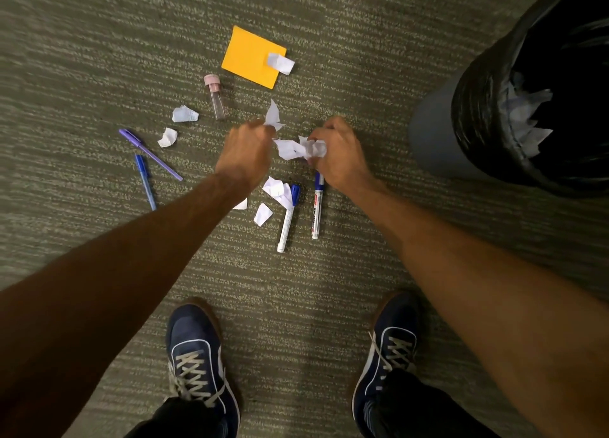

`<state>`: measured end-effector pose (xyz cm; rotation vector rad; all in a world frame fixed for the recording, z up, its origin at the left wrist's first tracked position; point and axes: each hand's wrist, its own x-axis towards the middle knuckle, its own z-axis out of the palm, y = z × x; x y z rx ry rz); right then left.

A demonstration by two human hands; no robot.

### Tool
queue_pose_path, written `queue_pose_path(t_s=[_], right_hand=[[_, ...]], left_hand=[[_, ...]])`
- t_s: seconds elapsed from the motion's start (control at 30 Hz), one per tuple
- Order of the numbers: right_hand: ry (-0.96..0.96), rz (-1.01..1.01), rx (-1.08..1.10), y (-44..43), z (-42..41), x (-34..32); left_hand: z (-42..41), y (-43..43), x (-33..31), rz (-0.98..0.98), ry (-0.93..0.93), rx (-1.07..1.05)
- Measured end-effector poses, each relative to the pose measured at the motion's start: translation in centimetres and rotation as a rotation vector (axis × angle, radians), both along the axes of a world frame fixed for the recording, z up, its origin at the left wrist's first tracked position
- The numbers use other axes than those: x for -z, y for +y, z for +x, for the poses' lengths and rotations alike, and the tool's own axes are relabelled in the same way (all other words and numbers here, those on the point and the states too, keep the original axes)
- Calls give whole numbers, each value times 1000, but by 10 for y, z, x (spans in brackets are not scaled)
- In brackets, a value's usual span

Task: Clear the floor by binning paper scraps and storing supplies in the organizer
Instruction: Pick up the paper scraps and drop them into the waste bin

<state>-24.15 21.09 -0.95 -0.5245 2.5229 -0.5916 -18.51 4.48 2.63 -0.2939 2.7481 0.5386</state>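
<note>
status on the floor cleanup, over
Left hand pinches one scrap; right hand grips a paper wad. Loose scraps, pens, markers on the carpet. Bin at right, nothing between.

Notepad (250, 57) lies far centre, one scrap (280, 63) on its right corner, tube (216, 96) just left; two pens (150, 154) out left, two markers (287, 220) side by side nearer, bin (435, 134) far right.

Carpet (99, 59): olive-grey, pale broken streaks. Gripped paper scraps (301, 149) — white. Beyond the grip: note pad (247, 55) orange-yellow; tube (217, 100) clear, pink cap. Left of it: purple pen (148, 152), blue pen (145, 180). Just nearer — markers (287, 220), white with blue caps. Bin (431, 134) grey, liner (487, 75) black.
</note>
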Motion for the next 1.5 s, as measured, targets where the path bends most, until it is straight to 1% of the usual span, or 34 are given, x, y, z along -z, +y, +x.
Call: queue_pose_path(t_s=[0.1,0.2,0.33,0.43,0.57,0.67,0.73,0.87,0.97,1.03,1.1,1.17,1.23,1.37,1.5], right_hand=[[64,2,18,-5,-2,5],[84,-10,42,-6,-3,1],[95,-85,88,-4,-4,-25],[153,-177,148,2,-2,-62],[214,-283,269,29,3,-129],[248,-300,353,59,4,-184],[244,-333,443,82,1,-214],[89,-420,801,124,-13,-256],[99,-408,921,155,-31,-267],[104,-388,933,171,-44,-264],[107,-284,912,186,-55,-255],[132,-139,834,198,-62,-243],[152,-69,729,209,-67,-231],[176,8,605,221,-74,-214],[89,68,527,228,-76,-208]], left_hand=[[2,-1,3,39,1,-30],[6,2,-1,57,-1,-57],[4,7,-21,73,49,-101],[-1,13,-53,93,137,-119],[-5,30,-112,126,262,-122],[-9,48,-159,145,345,-89],[-13,65,-187,180,387,-70],[-31,112,-230,240,456,-28],[-49,154,-248,341,424,-26],[-63,180,-250,346,414,37],[-79,201,-240,302,360,140],[-94,216,-221,190,270,299],[-105,226,-203,87,205,445],[-120,239,-177,72,205,547],[-124,243,-165,-87,181,678]])
